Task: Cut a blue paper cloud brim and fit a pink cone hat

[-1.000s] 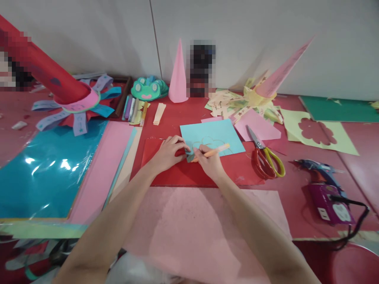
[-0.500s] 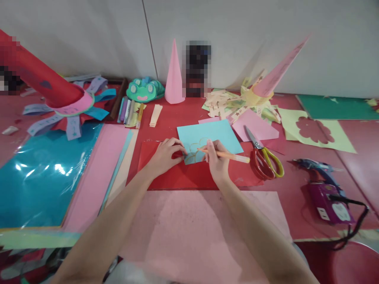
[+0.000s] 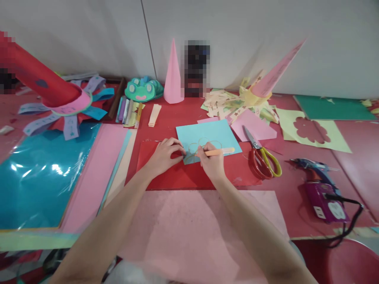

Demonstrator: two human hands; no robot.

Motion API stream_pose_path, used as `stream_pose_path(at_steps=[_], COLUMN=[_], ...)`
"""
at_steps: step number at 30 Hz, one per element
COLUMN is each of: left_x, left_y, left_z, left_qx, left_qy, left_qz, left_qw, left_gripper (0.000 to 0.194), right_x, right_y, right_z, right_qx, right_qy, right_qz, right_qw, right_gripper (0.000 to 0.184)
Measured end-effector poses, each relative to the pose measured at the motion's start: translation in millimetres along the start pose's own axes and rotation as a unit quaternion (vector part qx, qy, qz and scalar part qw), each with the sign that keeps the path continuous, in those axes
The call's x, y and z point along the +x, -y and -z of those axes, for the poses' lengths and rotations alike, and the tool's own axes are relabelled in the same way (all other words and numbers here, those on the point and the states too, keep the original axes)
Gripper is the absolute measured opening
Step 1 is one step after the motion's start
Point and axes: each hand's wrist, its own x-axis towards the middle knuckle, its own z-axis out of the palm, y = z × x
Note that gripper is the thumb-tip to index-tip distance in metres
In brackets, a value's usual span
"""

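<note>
My right hand point(image 3: 211, 161) is closed round an orange pencil point(image 3: 220, 151) whose tip rests on a light blue paper sheet point(image 3: 207, 136), where curved lobes of a drawn outline show. My left hand point(image 3: 164, 154) lies beside it with fingers curled, pressing the blue sheet's near left corner down. The blue sheet partly overlaps a red sheet point(image 3: 183, 173) under both hands. Just right of my right hand lie scissors point(image 3: 262, 156) with red and yellow handles.
A large pink sheet point(image 3: 201, 232) lies nearest me. Teal foil point(image 3: 41, 177) and stacked pink paper are at left. A glue gun point(image 3: 314, 173) with a purple block and black cord sits right. Paper cones, a frog mask point(image 3: 142, 90), markers and a yellow sheet with a flower cut-out point(image 3: 314, 132) line the back.
The pencil swung from pointing far right back to a flatter angle over the blue sheet as my right hand shifted slightly left. My left hand stayed pressing the corner.
</note>
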Motion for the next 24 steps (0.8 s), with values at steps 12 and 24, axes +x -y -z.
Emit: stream_pose_path(at_steps=[12,24], left_x=[-0.2,-0.2], left_y=[-0.2,1.9], left_z=[-0.1,-0.3], left_qx=[0.007,0.007], left_qy=[0.006,0.014], left_qz=[0.007,0.009], left_qw=[1.0,1.0], left_gripper=[0.008,0.01], right_x=[-0.4,-1.5], right_y=[1.1,2.7], right_z=[-4.9,-5.2], right_qx=[-0.036,0.01], right_qy=[0.047,0.134], right_qz=[0.016,0.013], right_qw=[0.998,0.991], right_gripper=[0.034,0.037])
